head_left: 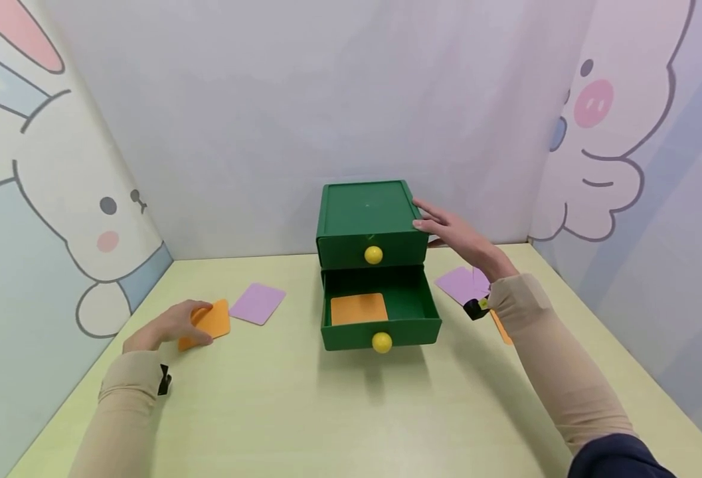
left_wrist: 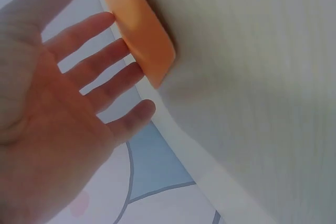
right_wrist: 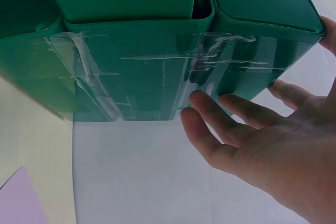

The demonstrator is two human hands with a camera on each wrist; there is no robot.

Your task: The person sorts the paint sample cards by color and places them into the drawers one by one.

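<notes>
A green two-drawer box (head_left: 365,209) with yellow knobs stands at the table's back, its lower drawer (head_left: 413,332) pulled out with an orange card (head_left: 359,309) inside. My right hand (head_left: 449,232) rests against the box's upper right edge, fingers extended; in the right wrist view its fingers (right_wrist: 207,116) lie along the taped side. Far to the left, my left hand (head_left: 174,323) grips another orange square card (head_left: 218,320) by its edges between thumb and fingers. In the left wrist view, fingertips meet one edge of that card (left_wrist: 144,35), low over the table.
A purple card (head_left: 258,303) lies right of my left hand. More purple cards (head_left: 461,284) and the edge of an orange card (head_left: 502,328) show partly behind my right forearm. Walls with cartoon animals (head_left: 108,226) border the pale wooden table (head_left: 255,405).
</notes>
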